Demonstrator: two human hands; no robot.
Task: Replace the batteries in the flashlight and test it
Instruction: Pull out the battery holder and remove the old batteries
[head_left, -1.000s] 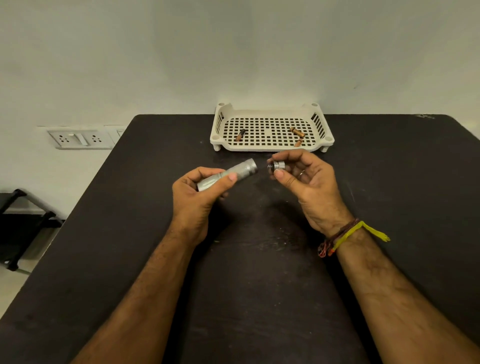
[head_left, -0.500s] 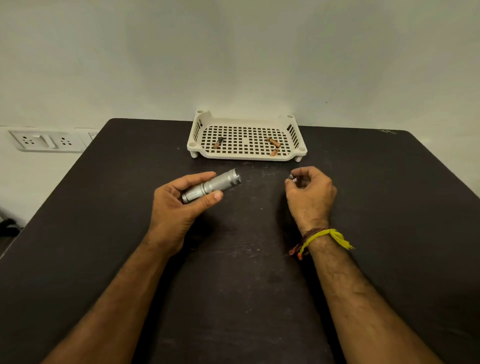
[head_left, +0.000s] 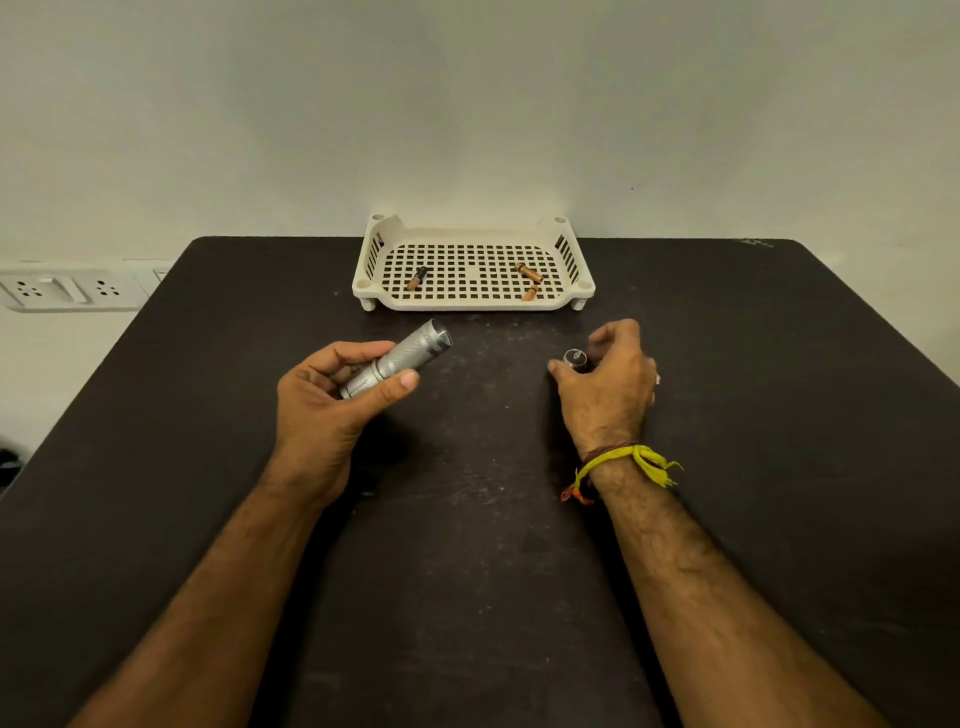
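Silver knurled flashlight (head_left: 396, 359), cream grid-holed tray (head_left: 550, 303)

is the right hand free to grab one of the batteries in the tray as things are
Probably not yet: the right hand is closed round the cap. Once that is released, the open tray lies just ahead with bare table between.

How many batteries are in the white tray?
3. One battery lies on the left side of the tray. Two more are on the right: one farther back, one nearer the front. Any inside the flashlight would be hidden.
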